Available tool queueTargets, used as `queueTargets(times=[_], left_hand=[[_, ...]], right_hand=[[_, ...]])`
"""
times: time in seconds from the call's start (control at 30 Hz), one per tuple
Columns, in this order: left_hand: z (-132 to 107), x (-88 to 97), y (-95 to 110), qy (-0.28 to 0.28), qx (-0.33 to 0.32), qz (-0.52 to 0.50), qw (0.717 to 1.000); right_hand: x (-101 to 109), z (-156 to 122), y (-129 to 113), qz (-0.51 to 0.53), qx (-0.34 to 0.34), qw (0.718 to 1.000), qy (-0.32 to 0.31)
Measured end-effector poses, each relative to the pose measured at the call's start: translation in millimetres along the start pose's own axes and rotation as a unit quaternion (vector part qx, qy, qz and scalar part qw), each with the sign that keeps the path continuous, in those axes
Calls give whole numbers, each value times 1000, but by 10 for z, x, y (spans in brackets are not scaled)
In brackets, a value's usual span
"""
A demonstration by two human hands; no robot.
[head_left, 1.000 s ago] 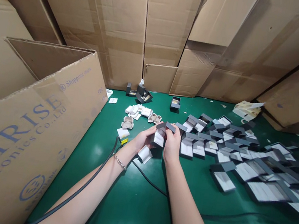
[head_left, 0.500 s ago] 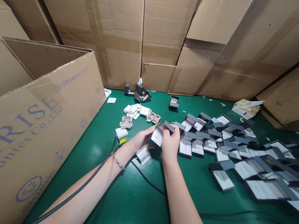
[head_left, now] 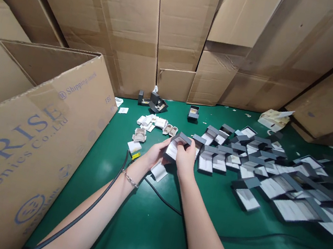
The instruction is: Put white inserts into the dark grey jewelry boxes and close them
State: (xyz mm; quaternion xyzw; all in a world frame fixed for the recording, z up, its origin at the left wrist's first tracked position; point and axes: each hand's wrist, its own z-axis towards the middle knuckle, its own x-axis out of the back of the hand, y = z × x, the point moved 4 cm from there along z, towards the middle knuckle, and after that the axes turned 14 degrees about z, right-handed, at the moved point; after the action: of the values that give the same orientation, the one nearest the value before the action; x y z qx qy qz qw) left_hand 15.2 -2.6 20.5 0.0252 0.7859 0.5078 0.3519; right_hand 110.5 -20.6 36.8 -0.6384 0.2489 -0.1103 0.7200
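Head view, left to right. Printed cardboard carton [head_left: 18, 158] leaning at the left edge of the desk, walling off that side. Black cable [head_left: 87, 209] running along the left forearm, chain bracelet [head_left: 129, 179] on the wrist. Beige box inserts [head_left: 139, 135] and white sleeves [head_left: 152, 120] in a loose cluster on the green desk [head_left: 147, 232], apart from the open boxes, apparently grouped by part. Small yellow tag [head_left: 136, 156] just beside them. Left hand [head_left: 156, 153]: grip clenched on one side of a dark grey hinged box [head_left: 174, 148], white lining showing. Right hand [head_left: 185, 160]: grip closed on the opposite side, fingers over the lid edge. Box raised clear of the desk, tilted, lid open; two-handed hold apparently steadying it and exposing the interior. White card [head_left: 158, 171] on the desk below. Further right, open grey boxes [head_left: 258, 170] in overlapping rows, lids up, linings exposed, probably for easy access.
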Motion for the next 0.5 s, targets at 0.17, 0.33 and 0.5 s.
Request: queueTargets(times=[0.17, 0.33, 0.5], left_hand=[[29, 23, -25, -20, -18, 24, 999], [19, -6, -10, -6, -4, 10, 1000], [-13, -34, 19, 19, 14, -7, 1000]], right_hand=[[20, 21, 7, -14, 22, 1000, 13], [12, 22, 24, 8, -2, 1000, 6], [-10, 6, 9, 59, -4, 998, -11]])
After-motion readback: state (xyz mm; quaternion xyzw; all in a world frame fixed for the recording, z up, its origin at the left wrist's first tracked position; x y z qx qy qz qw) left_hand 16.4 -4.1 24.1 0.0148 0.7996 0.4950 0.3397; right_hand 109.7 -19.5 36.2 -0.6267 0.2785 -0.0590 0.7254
